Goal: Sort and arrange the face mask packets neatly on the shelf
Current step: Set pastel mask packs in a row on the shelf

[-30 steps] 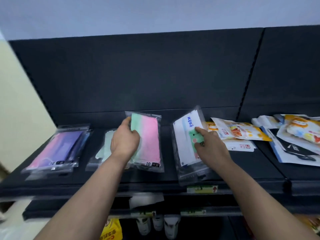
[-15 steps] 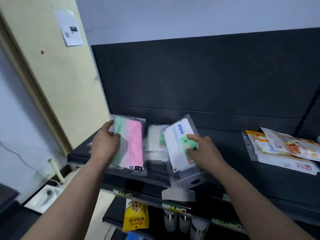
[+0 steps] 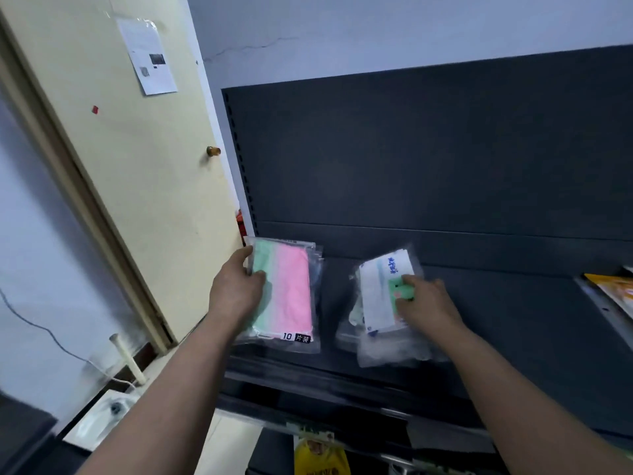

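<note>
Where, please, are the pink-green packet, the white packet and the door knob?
pink-green packet (image 3: pixel 291 289), head view, pink half.
white packet (image 3: pixel 375 296), head view, white card.
door knob (image 3: pixel 213 151), head view, its round end.

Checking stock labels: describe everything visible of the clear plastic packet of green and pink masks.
The clear plastic packet of green and pink masks is a flat, glossy pouch: mint band left, pink right, black label reading 10 at its bottom. It sits leftmost on the dark shelf, seemingly atop other packets; the left hand grips its left side.
</note>
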Motion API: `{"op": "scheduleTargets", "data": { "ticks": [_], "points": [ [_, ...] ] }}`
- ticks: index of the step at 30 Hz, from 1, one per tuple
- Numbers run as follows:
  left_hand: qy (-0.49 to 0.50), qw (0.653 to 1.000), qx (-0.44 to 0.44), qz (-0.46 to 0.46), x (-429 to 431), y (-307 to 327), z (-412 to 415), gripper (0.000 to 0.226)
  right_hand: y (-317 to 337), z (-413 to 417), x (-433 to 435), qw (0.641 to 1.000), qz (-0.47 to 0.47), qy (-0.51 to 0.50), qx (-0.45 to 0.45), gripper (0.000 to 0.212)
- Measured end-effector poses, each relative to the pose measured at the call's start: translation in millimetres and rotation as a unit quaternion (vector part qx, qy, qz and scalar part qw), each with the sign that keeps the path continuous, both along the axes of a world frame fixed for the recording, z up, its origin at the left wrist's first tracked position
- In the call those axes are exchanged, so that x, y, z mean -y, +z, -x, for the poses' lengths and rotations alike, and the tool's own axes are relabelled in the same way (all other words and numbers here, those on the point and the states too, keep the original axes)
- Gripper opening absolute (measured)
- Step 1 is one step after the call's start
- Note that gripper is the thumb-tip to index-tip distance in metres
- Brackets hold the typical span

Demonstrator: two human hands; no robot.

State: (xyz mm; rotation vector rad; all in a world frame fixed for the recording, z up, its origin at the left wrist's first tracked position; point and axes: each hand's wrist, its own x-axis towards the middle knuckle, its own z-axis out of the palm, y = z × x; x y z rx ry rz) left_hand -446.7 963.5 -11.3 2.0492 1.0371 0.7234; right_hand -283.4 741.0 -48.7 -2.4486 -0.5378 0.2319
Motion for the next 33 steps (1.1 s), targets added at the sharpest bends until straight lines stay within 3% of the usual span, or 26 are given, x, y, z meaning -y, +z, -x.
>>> {"op": "scheduleTargets", "data": {
  "ticks": [3,6,13,16,20,24,33],
  "points": [
    [-0.024,1.0,-0.004,0.001,-22.7,-7.5,-9.7,0.056,-10.5,4.3,-10.8,0.992,0.124,-0.024,0.017,0.041],
    [-0.055,0.998,-0.009,0.012,-39.4,-15.3,-21.3,0.055,-9.9,8.9,-20.1,0.97,0.215,-0.05,0.097,0.038],
    [-0.078,0.995,0.009,0.063,-73.5,-17.6,-42.0,0.055,-1.7,21.1,-62.9,0.958,0.137,0.129,0.214,0.052],
    [-0.096,0.993,-0.012,0.064,-84.4,-23.6,-47.4,0.054,-7.9,28.8,-77.4,0.941,0.152,0.152,0.262,0.051],
    [-0.107,0.984,-0.137,-0.05,-85.3,-32.2,-52.4,0.054,-13.1,31.5,-81.3,0.931,0.184,0.144,0.281,0.049],
    [-0.094,0.94,-0.257,-0.205,-81.6,-31.4,-54.1,0.048,-14.2,34.3,-82.9,0.934,0.193,0.138,0.265,0.05],
    [-0.123,0.904,-0.266,-0.312,-72.0,-30.7,-53.1,0.036,-10.9,37.8,-83.6,0.941,0.177,0.126,0.26,0.049]
  ]
}}
